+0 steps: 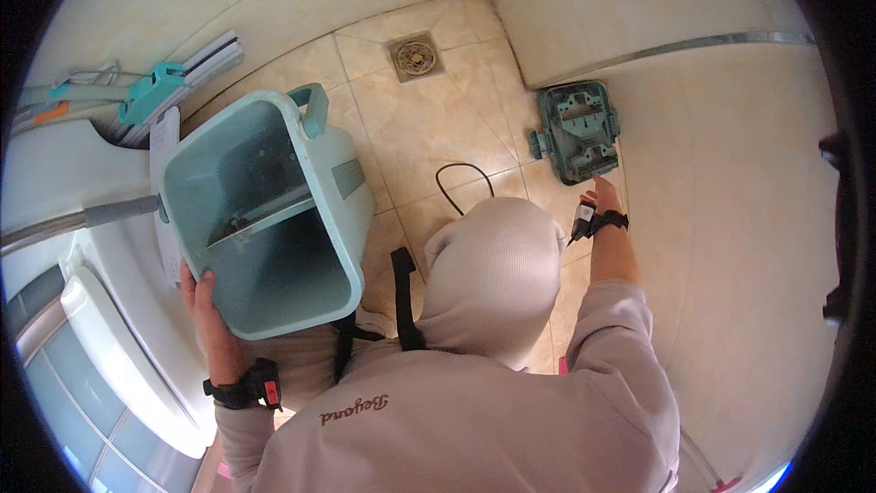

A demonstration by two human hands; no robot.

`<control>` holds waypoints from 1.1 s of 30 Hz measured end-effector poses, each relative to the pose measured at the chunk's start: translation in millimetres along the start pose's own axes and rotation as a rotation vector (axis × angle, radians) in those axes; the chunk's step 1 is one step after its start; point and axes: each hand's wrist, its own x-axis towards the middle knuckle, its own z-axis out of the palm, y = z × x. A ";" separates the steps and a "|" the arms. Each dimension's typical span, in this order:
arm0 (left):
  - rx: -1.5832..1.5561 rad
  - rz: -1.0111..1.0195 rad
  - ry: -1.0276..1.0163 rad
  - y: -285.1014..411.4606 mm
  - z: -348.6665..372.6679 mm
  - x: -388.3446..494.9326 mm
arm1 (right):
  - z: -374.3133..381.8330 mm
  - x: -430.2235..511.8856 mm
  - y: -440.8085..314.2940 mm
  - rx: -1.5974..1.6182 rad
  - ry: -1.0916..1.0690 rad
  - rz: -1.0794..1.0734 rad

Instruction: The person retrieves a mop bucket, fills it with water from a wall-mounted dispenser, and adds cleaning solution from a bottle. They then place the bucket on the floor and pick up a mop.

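Observation:
A pale green plastic mop bucket is tilted so its mouth faces up towards me, and a divider splits its inside into two compartments. My left hand grips the bucket's near left rim, with the fingers along the outer wall. On the right, a dark green plastic wringer-like insert with slotted fittings sits on the floor by the wall. My right hand is at its near end, fingertips touching or almost touching the edge. Whether those fingers grip it is not clear.
A square floor drain is set in the beige floor tiles. Flat mops with teal parts lean at the left wall, above a white toilet. A black cable loop shows beyond my knee.

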 end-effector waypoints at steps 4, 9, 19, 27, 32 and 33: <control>0.095 0.034 -0.063 2.4 -4.0 3.9 | 11.0 29.7 21.1 0.247 -0.032 0.132; 0.224 0.049 -0.014 -2.4 -10.8 4.3 | 9.4 60.2 37.7 0.314 -0.197 -0.078; 0.208 0.068 -0.116 2.9 -6.0 4.4 | -13.0 76.5 41.7 0.037 -0.199 -0.060; 0.419 0.448 0.026 8.1 -13.1 4.6 | -59.5 -4.3 27.8 -0.054 -0.331 -0.019; 0.574 0.722 -0.003 31.3 -0.8 -14.1 | -48.9 -47.7 -14.6 -0.136 -0.602 -0.327; 0.620 0.784 -0.037 36.8 3.4 -18.8 | -41.1 -55.6 -28.2 -0.161 -0.608 -0.348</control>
